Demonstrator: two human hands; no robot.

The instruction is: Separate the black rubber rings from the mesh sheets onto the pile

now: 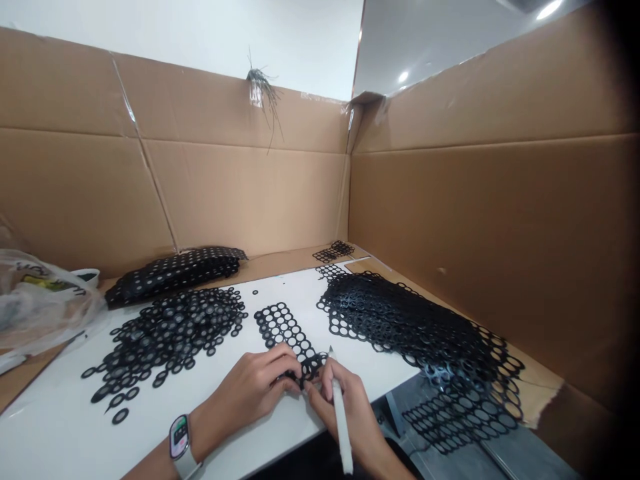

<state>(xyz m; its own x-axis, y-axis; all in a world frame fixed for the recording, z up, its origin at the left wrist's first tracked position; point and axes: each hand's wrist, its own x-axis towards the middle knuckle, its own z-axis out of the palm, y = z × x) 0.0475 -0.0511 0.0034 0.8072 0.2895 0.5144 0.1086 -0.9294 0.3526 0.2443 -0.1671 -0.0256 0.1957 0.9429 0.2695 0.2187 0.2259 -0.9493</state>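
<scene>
A strip of joined black rings (287, 328) lies on the white board (220, 360), its near end at both hands. My left hand (263, 380) is closed on that near end, thumb and fingers pinching it. Close beside it, my right hand (345, 400) has its thumb at the same end of the strip. A white pen-like tool (342, 427) is held in my right hand, its pointed tip up. What lies between the fingertips is partly hidden.
Loose black rings (175, 327) are heaped at the left. A pile of ring netting (410, 320) covers the right and hangs over the edge. Behind lie a dotted black bundle (175, 272) and cardboard walls (250, 193). A plastic bag (45, 307) is far left.
</scene>
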